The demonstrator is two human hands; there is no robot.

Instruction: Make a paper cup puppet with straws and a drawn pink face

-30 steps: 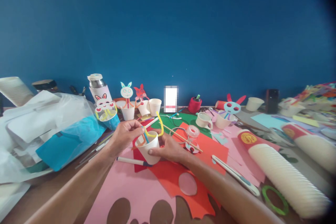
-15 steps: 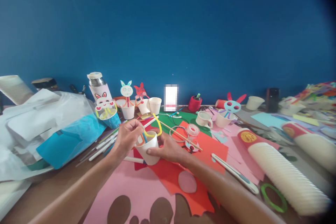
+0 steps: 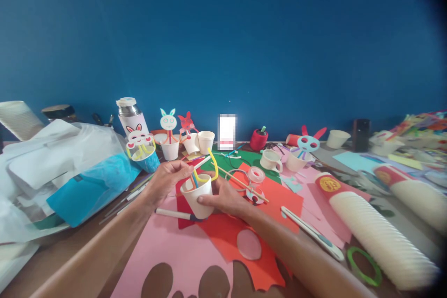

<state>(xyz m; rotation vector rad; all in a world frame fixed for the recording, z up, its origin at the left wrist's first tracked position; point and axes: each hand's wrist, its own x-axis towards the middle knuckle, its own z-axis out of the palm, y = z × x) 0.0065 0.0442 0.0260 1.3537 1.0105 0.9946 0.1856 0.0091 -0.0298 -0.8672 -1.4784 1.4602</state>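
Observation:
A white paper cup [image 3: 198,201], slightly tilted, is in my right hand [image 3: 226,195], whose fingers wrap round its right side with the thumb on the front. A yellow bent strip [image 3: 213,162] rises from the cup, and a blue and an orange strip [image 3: 194,179] stand inside it. My left hand [image 3: 172,177] is closed in a pinch at the cup's left rim, by the upper ends of the strips. What its fingertips hold is too small to make out.
Pink paper [image 3: 181,251] with cut-out holes and red paper [image 3: 279,195] lie below. A marker [image 3: 172,214] is left of the cup, a cutter [image 3: 310,233] and stacked cups [image 3: 380,242] right. Rabbit figures in cups [image 3: 170,149] stand behind; a plastic bag [image 3: 63,163] is left.
My left hand has shifted slightly up from the cup's opening, uncovering more of the strips and the marker. The cup and yellow strip have moved a little to the right.

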